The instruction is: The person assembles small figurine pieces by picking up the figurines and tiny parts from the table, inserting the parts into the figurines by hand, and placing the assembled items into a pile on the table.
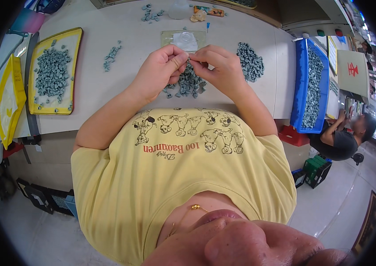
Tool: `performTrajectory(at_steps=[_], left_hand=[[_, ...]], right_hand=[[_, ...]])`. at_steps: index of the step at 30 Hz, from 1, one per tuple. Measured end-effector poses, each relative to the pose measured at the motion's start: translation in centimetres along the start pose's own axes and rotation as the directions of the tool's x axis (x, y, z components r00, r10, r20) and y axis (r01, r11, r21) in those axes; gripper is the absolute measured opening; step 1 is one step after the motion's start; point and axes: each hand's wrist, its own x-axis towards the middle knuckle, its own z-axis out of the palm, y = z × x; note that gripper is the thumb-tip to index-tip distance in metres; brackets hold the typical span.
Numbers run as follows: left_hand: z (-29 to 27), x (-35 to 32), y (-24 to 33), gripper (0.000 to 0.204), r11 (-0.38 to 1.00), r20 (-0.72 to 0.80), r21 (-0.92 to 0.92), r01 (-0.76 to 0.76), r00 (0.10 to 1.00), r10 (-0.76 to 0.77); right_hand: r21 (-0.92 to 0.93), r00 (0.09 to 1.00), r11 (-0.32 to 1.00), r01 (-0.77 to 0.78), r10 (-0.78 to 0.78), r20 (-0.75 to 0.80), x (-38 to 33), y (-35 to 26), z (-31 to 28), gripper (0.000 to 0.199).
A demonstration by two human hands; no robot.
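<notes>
My left hand (163, 68) and my right hand (222, 66) meet over the worktable, fingertips almost touching. Both are closed in a pinch on something very small, mostly hidden by the fingers. Right below them lies a heap of small grey-green lumpy pieces (189, 85), partly covered by my hands. Just beyond my fingers is a flat greenish mat (166, 39) with a white sheet and a clear round dish (187, 36) on it. A second heap of such pieces (250, 63) lies to the right of my right hand, and a small scatter (111, 56) lies left of my left hand.
A yellow-rimmed tray (79, 62) full of pieces stands at left, beside another yellow tray (2, 106). At right is a long blue bin (302, 62) of pieces. More pieces (151, 16) and a small figurine (198, 16) lie at the back. Another person (341, 142) sits far right.
</notes>
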Motion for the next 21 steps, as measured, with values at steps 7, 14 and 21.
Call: performTrajectory(at_steps=[7,14,21], left_hand=[[1.0,-0.1,0.3,0.022,0.998,-0.075,0.055,-0.021,0.997,0.025],[0.0,0.2,0.1,0.023,0.981,-0.076,-0.133,-0.141,0.988,0.132],[-0.9,0.1,0.4,0.020,0.956,-0.135,-0.184,-0.230,0.969,0.207]], right_hand=[[-0.029,0.997,0.999,-0.028,0.025,-0.078,-0.1,-0.1,-0.8,0.016],[-0.099,0.977,0.993,-0.063,0.041,-0.210,0.2,2.4,-0.3,0.014],[-0.519,0.962,0.820,0.239,-0.274,0.009,0.8,3.8,0.7,0.027]])
